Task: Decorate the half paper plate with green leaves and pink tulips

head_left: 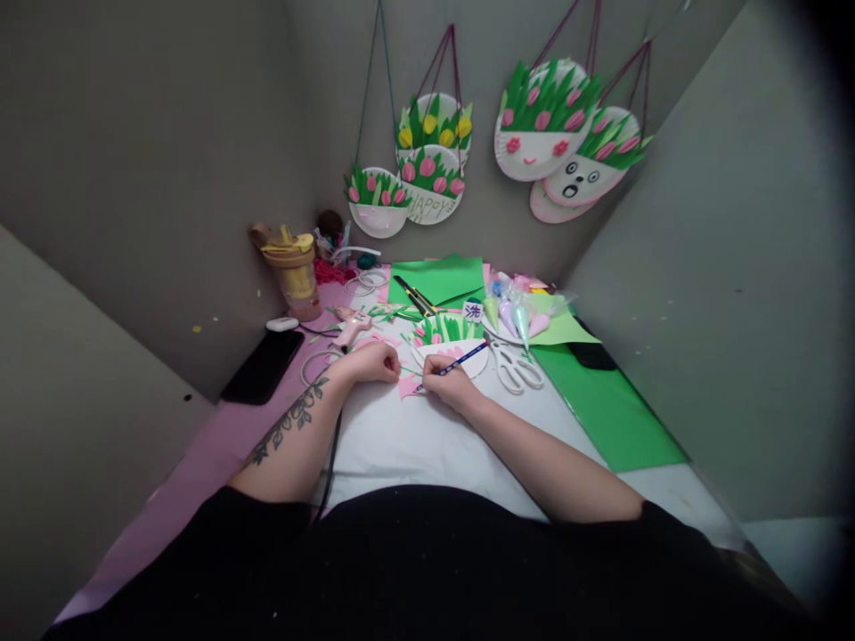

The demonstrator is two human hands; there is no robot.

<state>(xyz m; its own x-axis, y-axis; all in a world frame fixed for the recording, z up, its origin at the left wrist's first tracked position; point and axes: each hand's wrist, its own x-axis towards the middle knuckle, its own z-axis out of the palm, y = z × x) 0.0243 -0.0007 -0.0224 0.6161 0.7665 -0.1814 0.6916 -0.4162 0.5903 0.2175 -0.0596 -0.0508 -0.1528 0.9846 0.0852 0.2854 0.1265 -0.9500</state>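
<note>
**Marking a pink paper cut-out beside a paper-plate flower craft**

The right hand (pixel 446 378) holds a blue pencil (pixel 464 360), its fingers pressed together around the lower shaft in a writing grip, the tip resting on a small pink paper piece (pixel 408 387) that lies on the white sheet covering the counter (pixel 427 445). The left hand (pixel 378 362) is curled into a loose fist, its fingers folded in and resting just beside the pink piece; whether they pin its edge cannot be told. Just beyond both hands lies a paper-plate craft (pixel 449 343) with green grass blades and pink flowers. White-handled scissors (pixel 517 367) lie to the right, green paper sheets (pixel 605 405) further right, a black phone (pixel 263 367) well to the left, and finished plate crafts (pixel 434 160) hang on the wall.

The pink piece is judged very light, thin and limp: it slides and creases easily, so it is best held flat by fingertip pressure near the edge, clear of the pencil line. The pencil is stiff and light, and is best gripped low on the shaft
</note>
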